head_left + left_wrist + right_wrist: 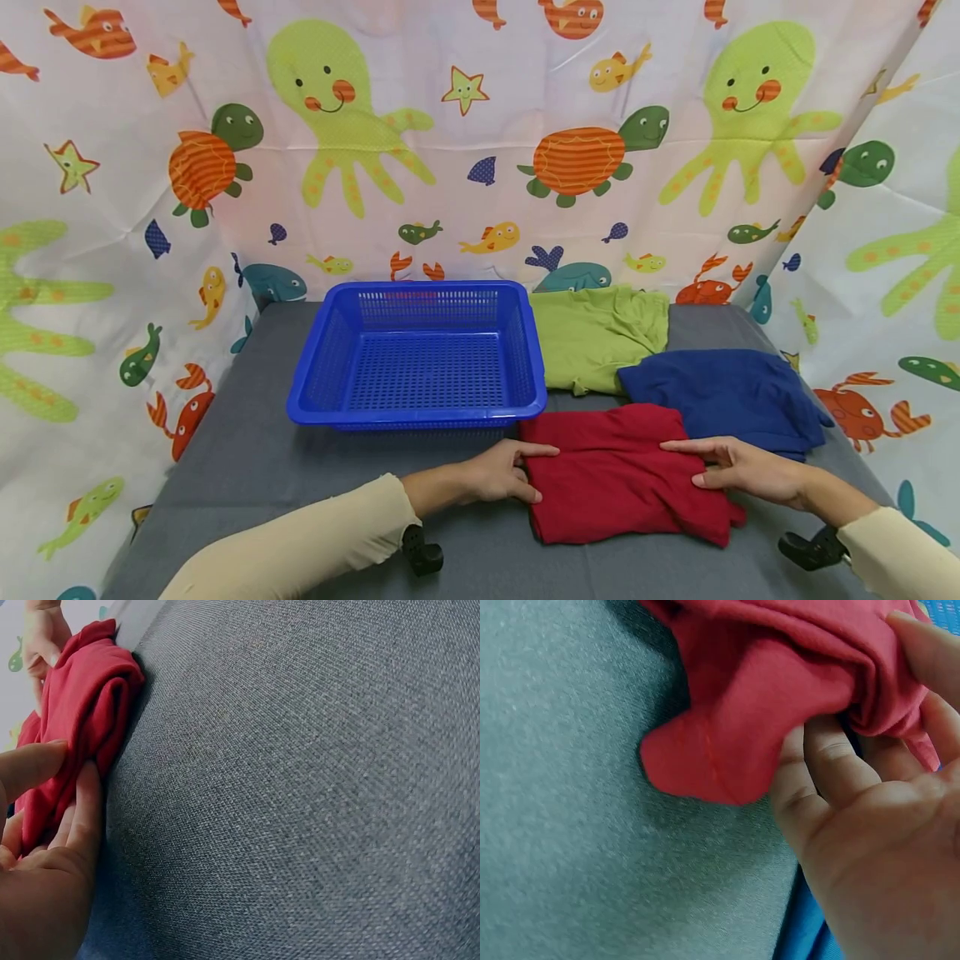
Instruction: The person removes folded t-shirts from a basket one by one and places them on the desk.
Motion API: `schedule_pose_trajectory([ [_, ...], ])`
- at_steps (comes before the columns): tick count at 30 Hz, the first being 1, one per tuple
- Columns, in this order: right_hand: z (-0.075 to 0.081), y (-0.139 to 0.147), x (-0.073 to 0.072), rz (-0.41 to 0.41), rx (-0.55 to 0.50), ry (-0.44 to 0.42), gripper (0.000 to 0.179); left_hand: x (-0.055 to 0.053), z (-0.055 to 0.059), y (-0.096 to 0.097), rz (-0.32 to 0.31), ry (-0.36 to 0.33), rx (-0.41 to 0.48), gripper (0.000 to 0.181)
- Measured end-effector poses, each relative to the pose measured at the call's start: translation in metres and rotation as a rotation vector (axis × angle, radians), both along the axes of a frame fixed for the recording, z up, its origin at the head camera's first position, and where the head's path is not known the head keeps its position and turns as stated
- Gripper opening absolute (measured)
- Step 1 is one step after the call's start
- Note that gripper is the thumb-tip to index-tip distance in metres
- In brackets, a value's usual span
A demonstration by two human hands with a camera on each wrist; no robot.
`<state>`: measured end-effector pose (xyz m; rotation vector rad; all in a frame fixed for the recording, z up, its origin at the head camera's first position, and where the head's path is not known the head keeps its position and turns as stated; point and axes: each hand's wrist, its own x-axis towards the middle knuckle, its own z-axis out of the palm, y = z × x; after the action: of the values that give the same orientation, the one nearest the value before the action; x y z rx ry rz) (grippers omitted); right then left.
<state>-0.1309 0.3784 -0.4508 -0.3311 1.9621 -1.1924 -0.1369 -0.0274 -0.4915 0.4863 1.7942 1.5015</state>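
A folded red shirt (600, 492) lies on the grey cloth near the front, in layers with soft creases. My left hand (501, 471) holds its left edge; in the left wrist view the thumb (34, 766) is on top and the fingers (84, 814) are tucked under the folds. At the opposite edge my right hand (753, 473) grips the shirt, thumb and fingers on either side of the layers. In the right wrist view a stitched flap of the red shirt (720, 742) hangs out beside the fingers (832, 761), whose tips are hidden under the fabric.
A blue plastic basket (416, 417) with perforated walls stands behind and left of the shirt, nothing inside it. A folded green garment (600, 333) lies right of the basket, a folded blue garment (727, 396) nearer the right. Patterned curtains (450, 167) enclose the grey table (247, 467).
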Motion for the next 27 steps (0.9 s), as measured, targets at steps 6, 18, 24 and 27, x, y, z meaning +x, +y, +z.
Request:
schedule_pose_trajectory([
  [6,0.004,0.004,-0.004,0.024,-0.039,-0.016,0.057,-0.001,-0.001,0.000,-0.023,-0.012,0.029,0.071],
  [18,0.015,0.014,-0.005,0.057,-0.094,-0.020,0.053,0.000,0.003,-0.006,-0.081,-0.050,0.036,0.071],
  [24,0.025,0.016,-0.006,0.070,-0.060,0.018,0.051,-0.002,0.009,-0.012,-0.130,-0.077,0.052,0.070],
  [27,0.030,0.018,-0.008,0.065,-0.024,0.048,0.051,-0.003,0.012,-0.015,-0.143,-0.086,0.057,0.069],
])
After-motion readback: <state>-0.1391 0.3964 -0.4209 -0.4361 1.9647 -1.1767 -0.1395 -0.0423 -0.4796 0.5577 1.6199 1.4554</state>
